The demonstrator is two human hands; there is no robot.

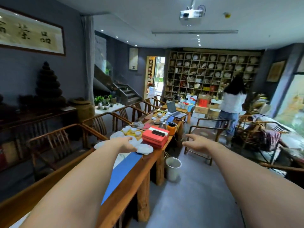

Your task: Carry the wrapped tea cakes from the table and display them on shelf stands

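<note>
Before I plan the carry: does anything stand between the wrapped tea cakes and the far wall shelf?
Yes. From the white paper-wrapped tea cakes, the floor aisle runs toward the wooden grid shelf, but cardboard boxes and a person stand before it.

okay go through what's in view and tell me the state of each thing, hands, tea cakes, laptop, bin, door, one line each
Left hand: open, reaching over the tea cakes.
Right hand: open, in the air beside the table.
Tea cakes: wrapped, lying flat on the table.
Red boxes: closed, stacked.
Laptop: lid open.
Bin: upright on the floor, no lid.
Door: open.
</note>
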